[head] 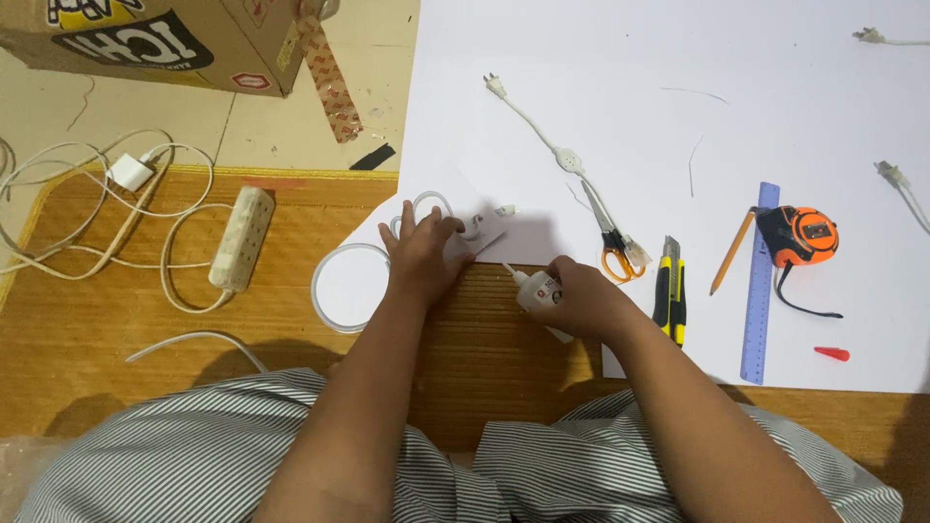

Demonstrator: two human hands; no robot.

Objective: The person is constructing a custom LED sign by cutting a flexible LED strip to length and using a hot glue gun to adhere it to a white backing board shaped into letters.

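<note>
Glue bottle (536, 289), small white plastic w/ a pointed nozzle, sits in the right hand (581, 305) at the near edge of the big white sheet (630, 58). Fingers wrapped tight round its body, nozzle out, long axis aiming up-left toward the left hand (418, 260). Going by size: the sheet is smooth and matte, lying over a ribbed woven mat (87, 320) on the floor. A brown cardboard box (165, 39) stands top left. A cream power strip (242, 237) w/ looping cable lies well left. Left hand is flat, fingers spread, pressing a small white cut paper piece (481, 230) w/ curved cut-outs; it grips nothing, just pins. So the nozzle tip is just beside that piece, right hand the nearer 1 to the glue. Further right: blue ruler (762, 281), orange tape measure (804, 235), yellow-black utility knife (669, 291), orange-handled scissors (615, 254), pencil (731, 252), tiny red cap (832, 353).
</note>
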